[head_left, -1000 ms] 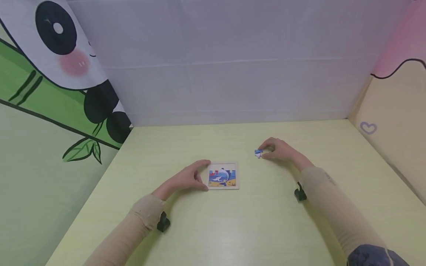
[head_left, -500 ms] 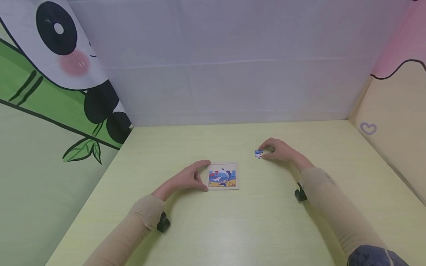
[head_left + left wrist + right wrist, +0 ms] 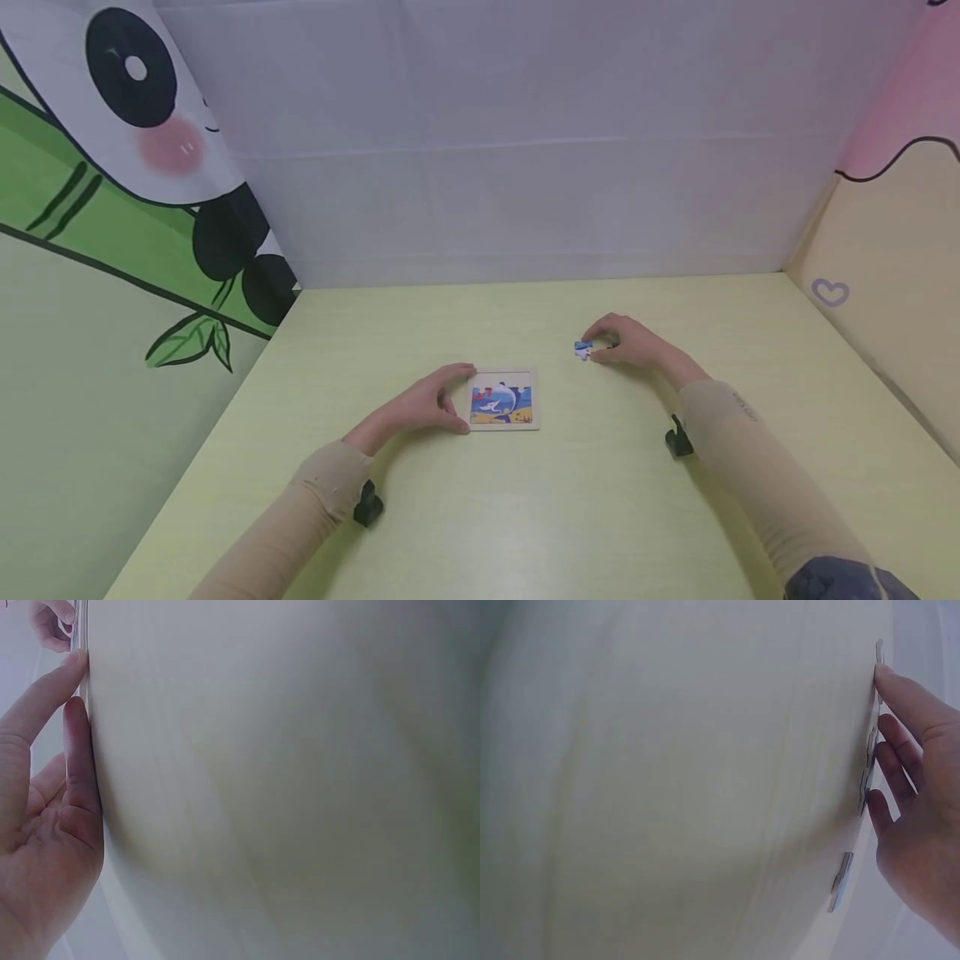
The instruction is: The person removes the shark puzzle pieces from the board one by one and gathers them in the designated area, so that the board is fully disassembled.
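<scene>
A small square jigsaw puzzle board [image 3: 501, 377] lies flat on the table, a dolphin-like picture filling its lower part and a bare strip along the top. My left hand [image 3: 420, 404] holds its left side, index finger at the upper corner and thumb at the lower one. Further right and back, my right hand [image 3: 628, 340] pinches a blue and white puzzle piece [image 3: 582, 350] at its right edge, between thumb and index finger. Seen edge-on in the right wrist view, more puzzle pieces [image 3: 866, 780] lie beside the curled fingers of that hand, mostly hidden from the head view.
Another loose piece [image 3: 841, 882] lies near the heel of the right hand in the right wrist view. The pale wooden table [image 3: 480, 508] meets a plain grey-white backdrop [image 3: 525, 208] behind. Printed panels stand at the left and right sides.
</scene>
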`<action>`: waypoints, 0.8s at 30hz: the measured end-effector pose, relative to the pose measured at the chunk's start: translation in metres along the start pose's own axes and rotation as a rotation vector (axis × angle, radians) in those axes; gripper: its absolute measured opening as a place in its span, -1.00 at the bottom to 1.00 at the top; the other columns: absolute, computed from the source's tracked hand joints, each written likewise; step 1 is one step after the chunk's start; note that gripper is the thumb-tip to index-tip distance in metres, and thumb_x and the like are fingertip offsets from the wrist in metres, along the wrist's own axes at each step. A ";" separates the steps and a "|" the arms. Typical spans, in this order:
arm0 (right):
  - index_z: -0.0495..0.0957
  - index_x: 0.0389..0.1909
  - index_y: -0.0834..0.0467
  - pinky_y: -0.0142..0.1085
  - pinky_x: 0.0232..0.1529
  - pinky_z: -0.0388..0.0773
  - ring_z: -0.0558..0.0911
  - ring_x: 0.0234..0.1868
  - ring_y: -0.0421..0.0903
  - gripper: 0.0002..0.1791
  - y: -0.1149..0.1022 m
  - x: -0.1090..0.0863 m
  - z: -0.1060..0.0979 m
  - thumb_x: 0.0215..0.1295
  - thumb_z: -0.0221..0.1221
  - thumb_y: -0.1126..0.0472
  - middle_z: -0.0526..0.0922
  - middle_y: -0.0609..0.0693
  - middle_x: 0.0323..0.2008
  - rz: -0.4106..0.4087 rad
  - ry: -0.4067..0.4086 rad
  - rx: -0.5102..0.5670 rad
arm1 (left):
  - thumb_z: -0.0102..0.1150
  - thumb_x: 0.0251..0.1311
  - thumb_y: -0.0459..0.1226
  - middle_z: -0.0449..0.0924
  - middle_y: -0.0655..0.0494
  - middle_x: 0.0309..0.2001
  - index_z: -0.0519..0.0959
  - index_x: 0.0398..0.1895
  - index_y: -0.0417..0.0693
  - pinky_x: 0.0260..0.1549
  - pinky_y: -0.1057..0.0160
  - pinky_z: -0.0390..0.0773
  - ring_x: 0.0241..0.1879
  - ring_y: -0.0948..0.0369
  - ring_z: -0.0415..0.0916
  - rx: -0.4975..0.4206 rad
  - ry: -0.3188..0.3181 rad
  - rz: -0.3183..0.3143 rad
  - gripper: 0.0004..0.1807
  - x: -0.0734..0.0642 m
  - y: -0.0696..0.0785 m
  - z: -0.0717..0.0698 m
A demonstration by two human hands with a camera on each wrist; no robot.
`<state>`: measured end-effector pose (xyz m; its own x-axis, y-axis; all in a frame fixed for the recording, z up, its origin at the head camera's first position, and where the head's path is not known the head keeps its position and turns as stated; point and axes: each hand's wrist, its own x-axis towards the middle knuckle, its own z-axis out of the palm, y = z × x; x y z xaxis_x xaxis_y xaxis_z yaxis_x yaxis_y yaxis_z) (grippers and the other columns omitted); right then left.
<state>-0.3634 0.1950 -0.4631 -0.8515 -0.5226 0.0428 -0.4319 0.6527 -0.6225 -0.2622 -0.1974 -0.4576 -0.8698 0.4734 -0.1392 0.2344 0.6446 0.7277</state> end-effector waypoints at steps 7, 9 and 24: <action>0.55 0.17 0.15 0.17 0.43 0.15 0.36 0.36 0.22 -0.54 -0.006 -0.001 -0.002 0.25 0.32 0.17 0.49 0.19 0.25 0.013 -0.020 -0.029 | 0.53 -0.06 -0.28 0.08 0.01 0.54 0.12 0.54 0.02 -0.26 0.31 0.50 -0.38 0.26 0.55 -0.007 -0.006 -0.004 0.07 -0.001 0.000 -0.001; 0.52 0.21 0.16 0.17 0.43 0.16 0.36 0.36 0.22 -0.49 -0.009 -0.002 -0.003 0.24 0.33 0.16 0.48 0.19 0.26 0.018 -0.024 -0.042 | 0.53 -0.06 -0.28 0.08 0.01 0.54 0.12 0.54 0.02 -0.27 0.32 0.51 -0.38 0.26 0.55 -0.011 -0.007 -0.002 0.07 -0.001 0.000 -0.001; 0.49 0.27 0.12 0.27 0.28 0.13 0.43 0.28 0.16 -0.45 -0.064 0.002 0.038 0.29 0.27 0.04 0.58 0.11 0.21 -0.107 0.099 -0.101 | 0.51 0.00 -0.23 -0.03 0.05 0.59 0.45 0.32 0.02 -0.19 0.38 0.50 -0.41 0.27 0.57 0.008 -0.024 0.026 -0.25 -0.002 0.001 -0.002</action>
<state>-0.3263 0.1316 -0.4527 -0.8222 -0.5384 0.1845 -0.5448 0.6506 -0.5291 -0.2607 -0.1985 -0.4553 -0.8527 0.5041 -0.1369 0.2597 0.6366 0.7262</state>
